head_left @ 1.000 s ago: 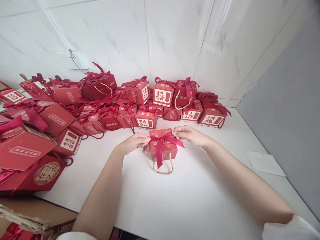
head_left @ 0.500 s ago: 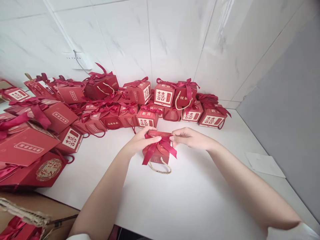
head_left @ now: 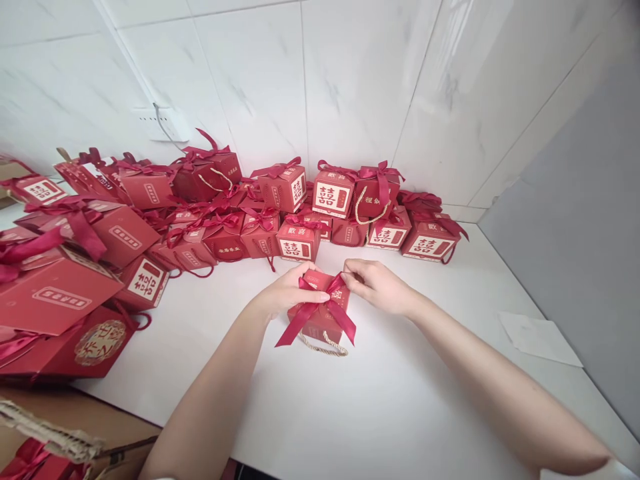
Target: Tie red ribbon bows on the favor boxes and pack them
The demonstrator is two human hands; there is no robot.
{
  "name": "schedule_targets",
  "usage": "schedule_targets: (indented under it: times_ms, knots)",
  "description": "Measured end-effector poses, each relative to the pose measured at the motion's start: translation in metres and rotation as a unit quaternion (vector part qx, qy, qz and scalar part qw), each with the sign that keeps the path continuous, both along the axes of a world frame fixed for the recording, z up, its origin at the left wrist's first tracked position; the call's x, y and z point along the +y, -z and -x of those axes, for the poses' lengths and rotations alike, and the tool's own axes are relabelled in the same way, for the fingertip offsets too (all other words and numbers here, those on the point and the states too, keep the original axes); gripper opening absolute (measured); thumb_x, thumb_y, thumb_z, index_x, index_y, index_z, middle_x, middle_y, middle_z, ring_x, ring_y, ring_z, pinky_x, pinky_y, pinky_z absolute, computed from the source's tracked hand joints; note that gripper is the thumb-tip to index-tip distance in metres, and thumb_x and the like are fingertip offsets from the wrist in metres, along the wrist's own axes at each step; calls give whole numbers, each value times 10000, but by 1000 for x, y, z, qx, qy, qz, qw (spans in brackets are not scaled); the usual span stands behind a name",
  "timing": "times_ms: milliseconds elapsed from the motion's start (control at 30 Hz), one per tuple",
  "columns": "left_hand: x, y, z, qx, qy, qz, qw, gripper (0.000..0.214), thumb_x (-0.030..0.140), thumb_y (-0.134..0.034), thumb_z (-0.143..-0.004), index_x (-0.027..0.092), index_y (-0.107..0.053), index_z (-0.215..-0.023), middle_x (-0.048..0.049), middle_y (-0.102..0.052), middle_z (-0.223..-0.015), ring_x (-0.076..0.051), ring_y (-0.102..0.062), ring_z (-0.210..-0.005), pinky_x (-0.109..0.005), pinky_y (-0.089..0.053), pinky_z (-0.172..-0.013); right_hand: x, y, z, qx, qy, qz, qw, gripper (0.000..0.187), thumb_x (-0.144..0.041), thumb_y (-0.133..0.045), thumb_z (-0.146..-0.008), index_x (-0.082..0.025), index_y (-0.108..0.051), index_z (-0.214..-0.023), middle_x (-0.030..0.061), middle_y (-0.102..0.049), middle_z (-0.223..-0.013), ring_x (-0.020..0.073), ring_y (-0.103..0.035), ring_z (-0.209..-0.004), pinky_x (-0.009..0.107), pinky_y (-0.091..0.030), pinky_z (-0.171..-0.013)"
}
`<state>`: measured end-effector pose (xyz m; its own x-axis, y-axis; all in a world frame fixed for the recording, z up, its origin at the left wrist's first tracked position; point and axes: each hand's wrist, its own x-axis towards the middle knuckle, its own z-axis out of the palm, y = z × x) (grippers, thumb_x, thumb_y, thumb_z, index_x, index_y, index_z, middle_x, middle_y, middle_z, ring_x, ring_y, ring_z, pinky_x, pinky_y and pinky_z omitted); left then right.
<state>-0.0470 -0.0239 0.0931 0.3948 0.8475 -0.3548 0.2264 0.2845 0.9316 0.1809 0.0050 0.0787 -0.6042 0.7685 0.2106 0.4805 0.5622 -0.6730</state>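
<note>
Two hands (head_left: 290, 293) (head_left: 376, 285) (one ribboned box (head_left: 320, 325)).

A small gift-packing corner, in a home or a shop, I cannot tell: matching red gift boxes (head_left: 296, 241) crowd a white table (head_left: 390, 400), a cardboard carton (head_left: 100, 415) stands beside it, and a marble-patterned tile wall (head_left: 355, 87) carries a power socket (head_left: 161, 125).

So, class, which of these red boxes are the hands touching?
The box standing alone between the left hand and right hand, both at its ribbon; the other boxes sit grouped behind and to the left, untouched.
</note>
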Motion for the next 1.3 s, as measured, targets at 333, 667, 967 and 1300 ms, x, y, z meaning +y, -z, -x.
schedule_targets:
  times_ms: [333, 667, 967, 1300]
  knots:
    - [5, -10, 19, 94, -100, -133, 982, 372, 576, -627, -838, 231, -600, -971, -18, -635, -1083, -188, -579, -1051, -309, -420, -949, 0, 56, 25, 267, 161, 155, 937, 379, -599, -371, -956, -250, -487, -863, 8, -593, -891, 190, -537, -792, 304, -430, -740]
    - [3, -13, 61, 129, 188, -160, 960, 1061, 284, -907, -504, 332, -402, -1437, -87, -456, -1466, -298, -429, -1363, -397, -414, -1061, 0, 83, 33, 293, 166, 196, 921, 447, -650, -308, -946, -256, -518, -944, 57, -618, -1058, 227, -577, -920, 339, -462, -827]
    - [19, 30, 31, 41, 213, -117, 969, 990, 213, -887, -536, 238, -416, -1406, -132, -601, -1307, -323, -589, -1192, -413, -530, -934, 4, 84, 31, 364, 214, 170, 890, 394, -610, -382, -956, -256, -556, -956, 53, -609, -1067, 225, -555, -1055, 352, -416, -997]
    - [20, 20, 37, 60, -6, -325, 944, 986, 245, -856, -607, 277, -318, -1433, -134, -427, -1467, -286, -545, -1235, -376, -525, -967, 13, 89, 30, 415, 193, 200, 867, 493, -655, -381, -938, -259, -548, -1179, 78, -539, -1379, 250, -513, -1268, 438, -417, -1066]
